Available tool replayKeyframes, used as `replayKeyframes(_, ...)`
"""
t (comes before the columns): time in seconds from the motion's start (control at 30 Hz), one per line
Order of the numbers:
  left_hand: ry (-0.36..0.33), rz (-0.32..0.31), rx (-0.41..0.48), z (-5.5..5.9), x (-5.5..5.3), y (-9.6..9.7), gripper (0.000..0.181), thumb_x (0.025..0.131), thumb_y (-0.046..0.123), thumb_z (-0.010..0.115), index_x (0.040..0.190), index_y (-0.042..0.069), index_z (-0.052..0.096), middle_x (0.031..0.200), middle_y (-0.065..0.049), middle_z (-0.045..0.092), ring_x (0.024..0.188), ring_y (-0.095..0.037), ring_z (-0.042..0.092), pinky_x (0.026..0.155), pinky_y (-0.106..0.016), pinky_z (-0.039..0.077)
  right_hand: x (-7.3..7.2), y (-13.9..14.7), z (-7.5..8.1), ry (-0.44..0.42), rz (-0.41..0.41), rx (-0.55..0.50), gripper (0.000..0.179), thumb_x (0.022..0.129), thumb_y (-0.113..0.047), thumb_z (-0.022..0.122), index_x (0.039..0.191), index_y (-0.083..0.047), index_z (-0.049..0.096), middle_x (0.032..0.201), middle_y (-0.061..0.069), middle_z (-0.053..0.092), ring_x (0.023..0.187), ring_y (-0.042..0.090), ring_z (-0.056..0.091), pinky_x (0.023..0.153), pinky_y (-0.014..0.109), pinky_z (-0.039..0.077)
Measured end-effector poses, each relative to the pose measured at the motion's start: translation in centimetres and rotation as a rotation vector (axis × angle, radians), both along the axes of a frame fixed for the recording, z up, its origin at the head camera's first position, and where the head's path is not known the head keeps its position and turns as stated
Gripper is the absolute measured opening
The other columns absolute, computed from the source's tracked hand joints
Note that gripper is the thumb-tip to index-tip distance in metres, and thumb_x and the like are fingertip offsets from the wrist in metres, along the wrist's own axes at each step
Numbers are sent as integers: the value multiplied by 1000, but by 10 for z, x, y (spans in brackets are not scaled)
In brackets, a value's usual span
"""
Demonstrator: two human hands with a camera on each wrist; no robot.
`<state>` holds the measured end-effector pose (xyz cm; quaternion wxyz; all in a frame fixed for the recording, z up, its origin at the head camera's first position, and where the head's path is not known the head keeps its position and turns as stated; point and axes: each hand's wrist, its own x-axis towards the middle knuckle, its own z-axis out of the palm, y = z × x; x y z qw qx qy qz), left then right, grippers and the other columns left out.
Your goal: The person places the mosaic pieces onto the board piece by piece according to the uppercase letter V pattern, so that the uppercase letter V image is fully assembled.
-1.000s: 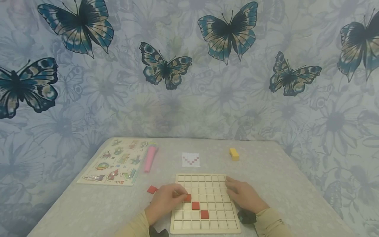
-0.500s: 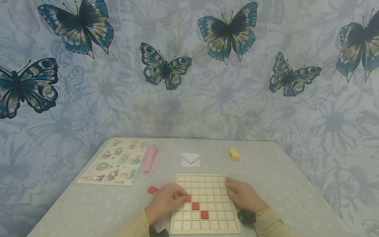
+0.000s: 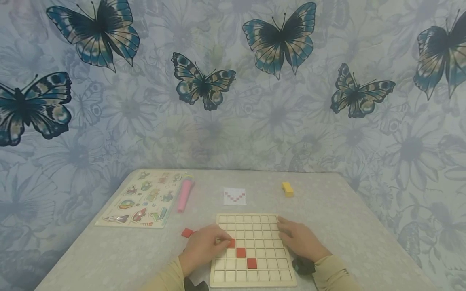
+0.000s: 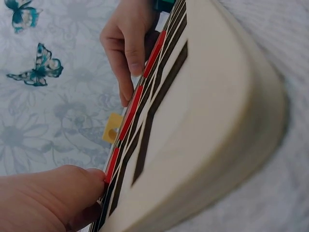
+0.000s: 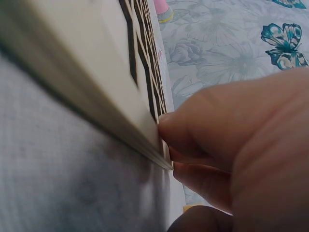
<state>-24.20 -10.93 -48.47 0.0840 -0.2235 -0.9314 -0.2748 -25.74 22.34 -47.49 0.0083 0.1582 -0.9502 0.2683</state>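
A pale wooden grid board (image 3: 267, 276) lies on the table, divided into square cells. Red square tiles sit in a diagonal on it: one in the lower middle (image 3: 252, 263), one up and left of that (image 3: 241, 252), and a third tile (image 3: 232, 243) at my left fingertips. My left hand (image 3: 205, 244) pinches that third tile with thumb and index finger over the board's left part; in the left wrist view the thumb (image 4: 72, 191) meets the tile's end. My right hand (image 3: 300, 240) holds the board's right edge near the far corner, its thumb (image 5: 188, 123) against the rim.
More red tiles (image 3: 187, 233) lie left of the board, partly behind my left hand. A card with a red V pattern (image 3: 234, 196) is beyond the board. A yellow block (image 3: 287, 189), a pink tube (image 3: 185, 196) and a picture board (image 3: 140, 198) are farther back.
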Motion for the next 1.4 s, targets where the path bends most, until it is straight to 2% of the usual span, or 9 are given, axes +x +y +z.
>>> replayKeyframes(0.47,0,14,-5,0,0,1,10,92,38,75,100,36,81,96,19,70,75,2,55,60,-21,43,-2,1,-1,0,6,4,40,102,-21,62,139,-6,63,154,7,52,142,34,49,117,54,37)
replayKeyframes(0.7,-16,93,45,7,3,0,16,93,39,72,103,30,80,101,16,71,88,-3,63,72,-29,51,-2,1,-1,22,4,9,38,102,-19,63,138,-6,64,154,7,53,141,34,50,116,53,37)
replayKeyframes(0.8,-1,182,71,13,2,-5,13,94,39,71,102,31,78,104,15,71,93,-9,67,81,-35,54,-2,1,0,24,3,6,38,102,-17,63,137,-6,64,153,7,53,141,34,51,116,53,38)
replayKeyframes(0.87,1,252,97,20,0,-11,12,94,39,71,102,32,77,97,13,73,85,-10,69,80,-37,54,-2,1,0,26,4,5,38,102,-17,63,137,-5,64,153,8,53,141,34,51,116,53,38)
replayKeyframes(0.97,-16,335,177,33,-2,-24,13,95,42,70,103,33,76,84,11,73,63,-8,63,66,-33,50,-2,2,-1,43,11,16,37,101,-18,63,137,-6,65,152,7,55,140,33,52,115,52,39)
replayKeyframes(1.07,-65,357,276,50,0,-39,17,95,39,71,108,29,77,75,5,71,48,-11,55,55,-29,44,-3,5,-1,64,42,26,37,101,-18,63,137,-7,65,151,7,55,138,34,54,114,53,40)
replayKeyframes(1.17,-95,364,313,57,0,-57,22,96,39,71,112,26,78,81,2,75,51,-13,60,56,-29,45,-4,9,0,70,72,27,38,102,-20,63,138,-8,65,151,8,55,138,35,54,114,53,40)
replayKeyframes(1.3,-115,395,288,48,-4,-84,29,96,42,71,117,24,77,100,3,78,65,-15,62,62,-30,46,-4,12,2,52,82,12,38,102,-22,63,138,-8,64,152,8,55,138,36,53,114,54,38)
replayKeyframes(1.4,-135,395,247,36,-6,-102,27,96,37,72,116,21,78,117,0,76,87,-17,68,75,-34,52,-5,12,4,29,81,-3,39,103,-24,63,138,-8,64,152,7,54,139,35,52,115,54,38)
